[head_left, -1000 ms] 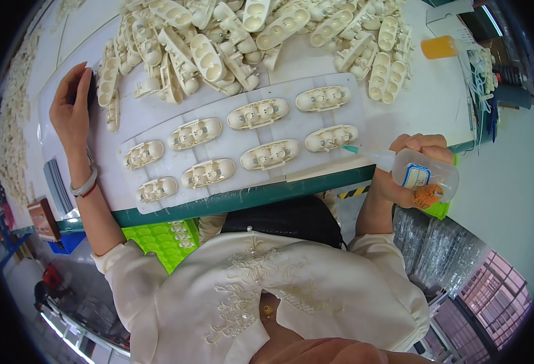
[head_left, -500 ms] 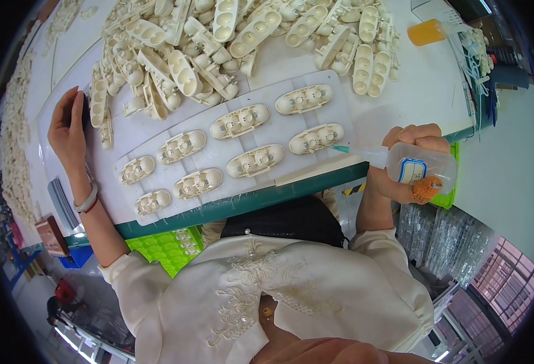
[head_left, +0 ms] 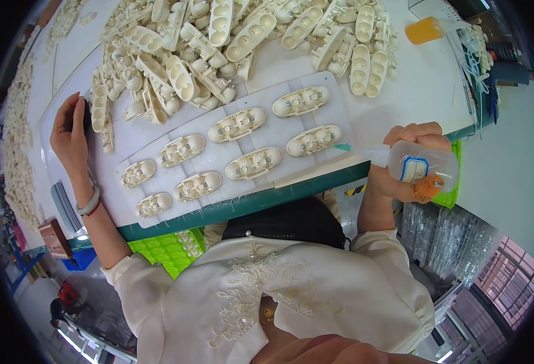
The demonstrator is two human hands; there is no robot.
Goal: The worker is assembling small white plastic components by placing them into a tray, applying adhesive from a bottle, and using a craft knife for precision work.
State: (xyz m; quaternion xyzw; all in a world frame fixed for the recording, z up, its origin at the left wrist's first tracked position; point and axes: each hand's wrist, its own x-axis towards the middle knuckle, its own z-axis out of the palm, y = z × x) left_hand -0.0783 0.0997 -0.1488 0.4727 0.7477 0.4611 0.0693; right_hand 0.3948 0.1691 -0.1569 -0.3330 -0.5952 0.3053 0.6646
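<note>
My right hand [head_left: 417,136] is wrapped round a clear squeeze bottle [head_left: 421,164] with a blue-edged label. An orange textured cover is on that thumb. The bottle lies on its side, its green needle tip [head_left: 343,147] pointing left, close by the nearest right cream plastic shell [head_left: 314,140]. Several such oval shells with round parts inside sit in two rows on a white board [head_left: 215,158]. My left hand [head_left: 70,130] rests on the table left of the board, fingers loosely curved and apart, beside a small dark object [head_left: 87,114] that is mostly hidden.
A large heap of cream plastic shells [head_left: 185,76] covers the table's far side. An orange-filled bottle [head_left: 424,31] lies at the back right. The table's green edge [head_left: 255,200] runs in front of me. Green trays [head_left: 169,253] are below it, and grey strips [head_left: 65,206] lie at left.
The view has shifted slightly. The needle tip sits marginally farther from the nearest right shell. Both hands keep nearly the same pose, and the bottle stays in my right hand.
</note>
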